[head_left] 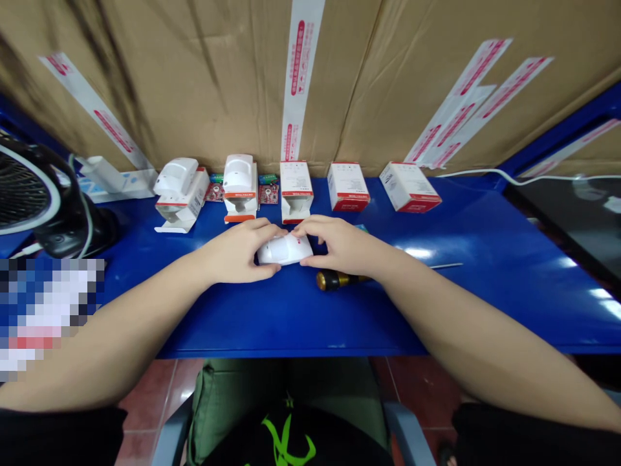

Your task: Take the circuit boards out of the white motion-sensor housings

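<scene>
A white plastic sensor housing lies on the blue table, gripped from both sides. My left hand wraps round its left end, fingers closed over the top. My right hand pinches its right end with thumb and fingers. A screwdriver with a black and gold handle lies on the table under my right wrist, its shaft reaching right.
Along the back stand two white sensors on opened boxes, three more small white and red boxes, and circuit boards. A black fan stands left. A cardboard wall closes the back.
</scene>
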Demonstrator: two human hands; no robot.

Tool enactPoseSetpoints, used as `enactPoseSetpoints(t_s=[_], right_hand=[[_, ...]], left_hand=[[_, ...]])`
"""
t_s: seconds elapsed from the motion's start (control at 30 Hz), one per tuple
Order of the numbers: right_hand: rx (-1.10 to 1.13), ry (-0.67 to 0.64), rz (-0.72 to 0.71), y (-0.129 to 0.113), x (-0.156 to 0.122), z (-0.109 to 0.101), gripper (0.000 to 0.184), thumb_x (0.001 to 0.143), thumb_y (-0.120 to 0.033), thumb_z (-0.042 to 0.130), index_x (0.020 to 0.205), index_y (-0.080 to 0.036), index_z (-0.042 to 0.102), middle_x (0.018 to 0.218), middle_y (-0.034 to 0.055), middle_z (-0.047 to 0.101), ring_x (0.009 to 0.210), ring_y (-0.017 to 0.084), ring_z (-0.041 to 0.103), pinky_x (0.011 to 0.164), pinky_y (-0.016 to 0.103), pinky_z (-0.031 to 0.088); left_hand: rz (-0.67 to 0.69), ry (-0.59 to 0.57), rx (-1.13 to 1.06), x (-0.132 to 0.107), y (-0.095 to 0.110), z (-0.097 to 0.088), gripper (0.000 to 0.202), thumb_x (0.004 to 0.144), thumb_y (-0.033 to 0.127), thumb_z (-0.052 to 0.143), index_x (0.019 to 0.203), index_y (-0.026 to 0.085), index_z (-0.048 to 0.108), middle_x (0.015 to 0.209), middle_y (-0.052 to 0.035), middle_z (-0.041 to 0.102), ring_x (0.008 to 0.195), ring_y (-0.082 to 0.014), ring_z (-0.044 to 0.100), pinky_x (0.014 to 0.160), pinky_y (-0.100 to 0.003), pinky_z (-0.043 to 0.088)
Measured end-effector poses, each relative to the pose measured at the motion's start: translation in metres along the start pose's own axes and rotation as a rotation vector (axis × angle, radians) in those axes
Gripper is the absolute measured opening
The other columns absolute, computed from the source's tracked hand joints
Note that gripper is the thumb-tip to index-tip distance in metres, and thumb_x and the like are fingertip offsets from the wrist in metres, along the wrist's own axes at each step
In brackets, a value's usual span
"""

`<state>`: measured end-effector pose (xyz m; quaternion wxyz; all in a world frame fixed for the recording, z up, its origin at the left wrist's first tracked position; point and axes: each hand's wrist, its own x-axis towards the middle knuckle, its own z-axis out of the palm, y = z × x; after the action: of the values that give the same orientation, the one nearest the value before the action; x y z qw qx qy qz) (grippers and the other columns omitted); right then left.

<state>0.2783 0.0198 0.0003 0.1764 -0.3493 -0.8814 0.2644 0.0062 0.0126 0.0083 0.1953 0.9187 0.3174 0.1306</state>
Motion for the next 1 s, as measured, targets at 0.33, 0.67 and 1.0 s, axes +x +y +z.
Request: enactPoseSetpoints(t_s=[0.33, 0.67, 1.0], right_hand=[[-0.044, 0.062, -0.017, -0.006, 0.000, 0.006, 0.044, 0.091, -0.011, 0.065, 0.133, -0.024, 0.073, 0.129, 0.0116, 0.075, 0.113, 0.029, 0.073, 0.101, 0.050, 0.062], [0.071, 0.058, -0.047, -0.020, -0.002, 0.016, 0.060, 0.087, -0.037, 0.082, 0.142, -0.021, 0.064, 0.151, 0.0191, 0.067, 0.144, 0.039, 0.062, 0.118, 0.061, 0.053], [-0.012, 0.146, 0.023, -0.034, 0.000, 0.024, 0.071, 0.074, -0.038, 0.094, 0.135, -0.027, 0.059, 0.150, 0.0166, 0.062, 0.143, 0.042, 0.058, 0.118, 0.066, 0.050]], left_hand=[[-0.170, 0.055, -0.183, -0.002, 0.007, -0.002, 0.068, 0.080, 0.045, 0.086, 0.138, 0.024, 0.058, 0.136, -0.0108, 0.062, 0.096, -0.0236, 0.071, 0.079, -0.037, 0.063], [-0.321, 0.115, -0.422, 0.002, 0.005, 0.011, 0.109, 0.066, 0.059, 0.096, 0.154, 0.018, 0.045, 0.115, -0.0102, 0.073, 0.100, -0.0321, 0.076, 0.082, -0.043, 0.062], [-0.290, 0.178, -0.664, 0.004, 0.006, 0.020, 0.087, 0.072, 0.053, 0.095, 0.137, 0.022, 0.047, 0.114, -0.0083, 0.073, 0.093, -0.0252, 0.075, 0.075, -0.038, 0.063]])
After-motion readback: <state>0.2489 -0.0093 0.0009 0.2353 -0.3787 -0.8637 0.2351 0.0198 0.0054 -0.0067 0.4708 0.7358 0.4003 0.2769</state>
